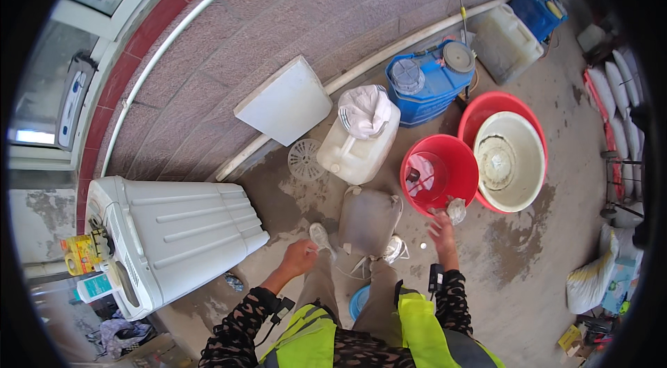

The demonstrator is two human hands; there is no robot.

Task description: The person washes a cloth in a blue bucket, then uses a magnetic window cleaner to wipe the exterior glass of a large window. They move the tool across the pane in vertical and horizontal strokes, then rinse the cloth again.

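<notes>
One long wall of rough pinkish-grey blocks curves overhead, and below it spreads damp-patched concrete floor, a broad stretch lying between the right hand and the woven white sacks at the far right. Big on the left: a white, ridged plastic washing machine, tipped sideways across the view. Up by the wall, a faceted blue plastic container with round caps, glossy and hard-edged. Next in size, a wide red plastic basin, with a round cream basin nested in it, its bottom stained. Just beside them, a deep red plastic bucket, smooth-rimmed, something pink and white inside. Left of that, a cloudy white jerrycan with a crumpled white sack on top, then a flat square white board leaning at the wall. A scuffed grey-brown slab, round-cornered, crowds the shoes. Now the right hand: fingers loosely spread near the bucket's rim, just beside a crumpled clear plastic bag; contact, cannot tell. And the left hand, loosely curled above a shoe, well apart from the bucket; whether anything sits inside it, cannot tell.
</notes>
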